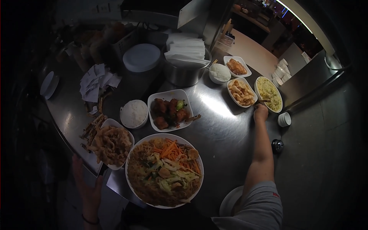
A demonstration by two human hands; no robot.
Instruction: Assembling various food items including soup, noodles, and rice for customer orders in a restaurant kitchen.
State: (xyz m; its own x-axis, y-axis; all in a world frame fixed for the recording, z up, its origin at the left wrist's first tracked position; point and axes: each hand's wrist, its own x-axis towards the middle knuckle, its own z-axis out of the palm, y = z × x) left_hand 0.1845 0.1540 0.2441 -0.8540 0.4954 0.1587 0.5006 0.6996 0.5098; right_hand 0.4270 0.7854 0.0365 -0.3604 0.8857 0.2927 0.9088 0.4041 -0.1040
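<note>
My right hand [261,114] reaches far right with its fingers closed at the rim of an oval white dish of yellow fried rice [269,92]. A small wooden clothespin [263,101] sticks out of those fingers over the rim. Low at the left, my left hand [87,188] is dim, fingers apart and holding nothing, beside the counter edge. Near it stand a dish of brown fried pieces [112,145] and a big round plate of noodles with carrot and cabbage [165,172]. Another clothespin [193,118] sits on the rim of a square dish of glazed meat [169,110].
Bowls of white rice [134,114], a dish of fried pieces [241,92] and a dish of orange-brown food [236,66] share the metal counter. Loose clothespins [91,128], paper slips [97,82], stacked plates [142,57], a metal pot [184,76] and small cups [284,119] stand around.
</note>
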